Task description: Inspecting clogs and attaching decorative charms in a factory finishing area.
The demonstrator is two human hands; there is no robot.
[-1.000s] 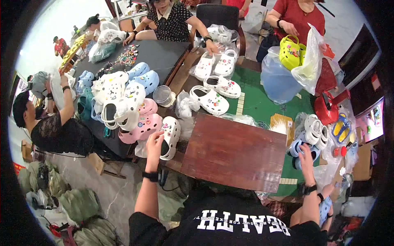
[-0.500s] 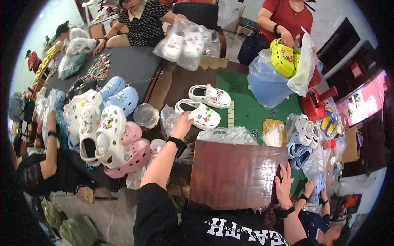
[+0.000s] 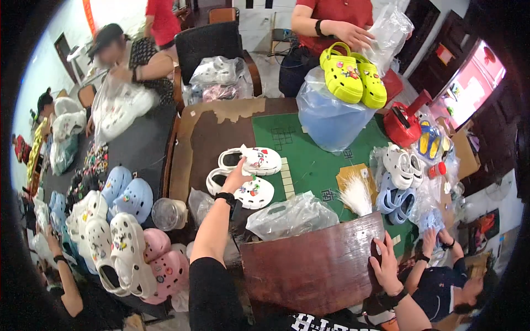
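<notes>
Reaching across the brown surface [image 3: 193, 140], the left hand [image 3: 237, 179] touches a pair of white clogs lying side by side just beyond the board, toward the left: a near clog [image 3: 255, 193] and a far clog [image 3: 265, 160]. Its fingers come down where the two shoes meet; whether they grip is unclear. The right hand [image 3: 386, 266] lies spread on the right edge of a reddish-brown board [image 3: 309, 259], grasping nothing.

Both white clogs carry colourful charms, so their decorating looks done; neither is bagged. Farther off, some shoes are already in clear plastic: a bagged white pair [image 3: 121, 113] held by a person in a patterned top [image 3: 150, 58] at far left, and bagged shoes [image 3: 218, 71] on a dark chair [image 3: 207, 44].

The board and a crumpled clear bag [image 3: 292, 215] lie between the wearer's body and the pair, so the left arm passes around the board's left side. A clear round tub [image 3: 165, 214] sits left of the pair.

At left, unbagged white clogs [image 3: 127, 248], pink clogs [image 3: 168, 270] and light blue clogs [image 3: 132, 198] crowd a dark surface [image 3: 152, 146]. To the right are a white bristly brush [image 3: 356, 193], blue clogs [image 3: 395, 198] and a red container [image 3: 403, 124]. Far right, yellow-green clogs [image 3: 345, 80] rest on a blue plastic bag [image 3: 331, 121] before a person in red [image 3: 312, 25].
</notes>
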